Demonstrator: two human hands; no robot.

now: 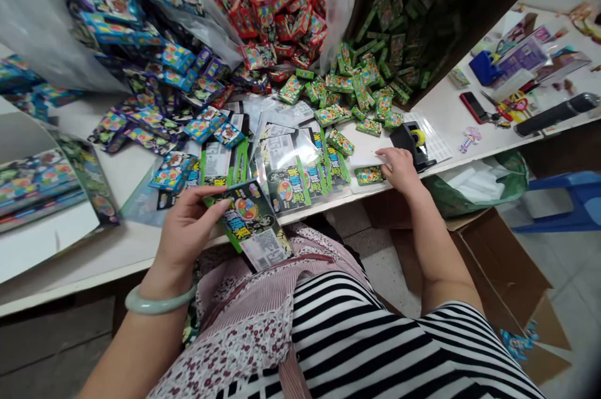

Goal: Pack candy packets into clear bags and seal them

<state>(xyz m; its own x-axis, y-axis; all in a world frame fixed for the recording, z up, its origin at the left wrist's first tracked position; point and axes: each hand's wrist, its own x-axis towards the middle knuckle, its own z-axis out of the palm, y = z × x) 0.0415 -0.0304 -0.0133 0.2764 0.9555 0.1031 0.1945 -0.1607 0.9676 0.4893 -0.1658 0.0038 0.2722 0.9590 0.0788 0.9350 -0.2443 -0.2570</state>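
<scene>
My left hand (195,223) pinches the corner of a black and green printed packet (251,217) over the table's front edge, its barcode side towards my lap. My right hand (399,167) rests at the table edge, fingertips on a white card or slip (369,151), beside a black tape dispenser (413,143). A small green box (369,175) lies just below those fingertips. Whether the right fingers grip the white piece is hard to make out. Between the hands lie more black and green packets (286,186) under clear plastic sleeves.
Behind are piles of blue packs (176,57), red boxes (282,17) and green boxes (361,82). An open white carton (42,230) stands at left. At right lie a phone (474,107), scissors (502,112) and a dark cylinder (558,114). A green bag (509,183) hangs below.
</scene>
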